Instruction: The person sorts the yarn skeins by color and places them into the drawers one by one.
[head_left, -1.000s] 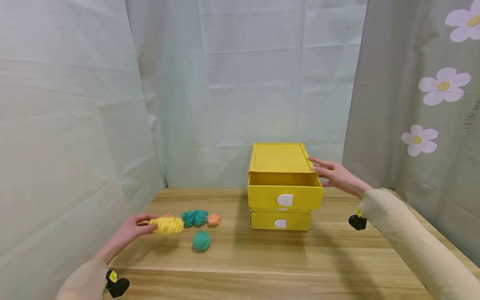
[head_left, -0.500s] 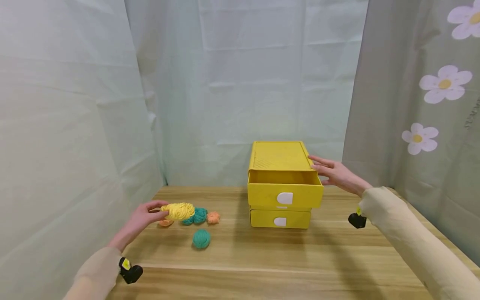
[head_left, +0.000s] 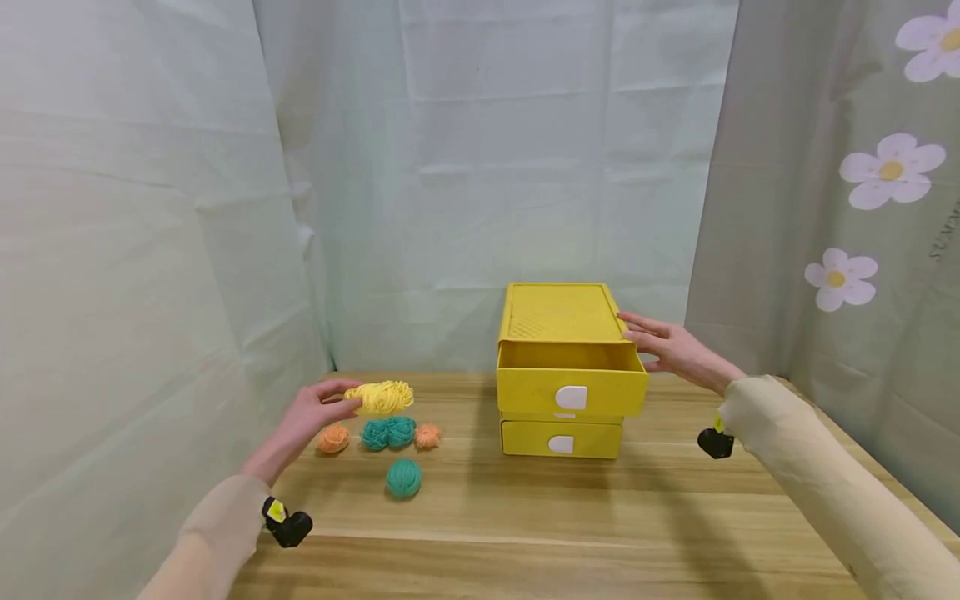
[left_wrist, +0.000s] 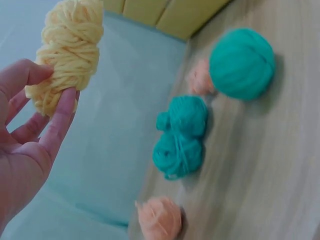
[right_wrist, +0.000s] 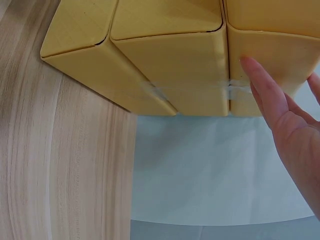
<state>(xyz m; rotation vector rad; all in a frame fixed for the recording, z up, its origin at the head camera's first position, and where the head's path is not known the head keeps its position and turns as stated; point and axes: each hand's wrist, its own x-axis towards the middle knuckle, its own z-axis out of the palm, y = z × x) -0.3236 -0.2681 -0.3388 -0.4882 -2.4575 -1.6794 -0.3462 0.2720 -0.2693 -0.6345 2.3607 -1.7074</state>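
My left hand (head_left: 318, 412) pinches one end of a yellow yarn skein (head_left: 384, 398) and holds it in the air above the table. In the left wrist view the thumb and fingertips grip the lower end of the skein (left_wrist: 72, 45). My right hand (head_left: 678, 350) rests with its fingers extended against the right side of a yellow drawer unit (head_left: 562, 312). Its top drawer (head_left: 532, 393) is pulled out, and no contents show inside. In the right wrist view the hand (right_wrist: 285, 115) touches the side of the top section.
On the table (head_left: 450, 517) lie a teal double skein (head_left: 388, 433), a round teal yarn ball (head_left: 403, 478), and two orange yarn balls, one on the left (head_left: 333, 438) and a smaller orange ball (head_left: 428, 436). Pale curtains (head_left: 480, 167) hang behind and at both sides.
My left hand has lifted the yellow skein and carried it to the right, uncovering the left orange ball. The right hand has stayed at the drawer unit.
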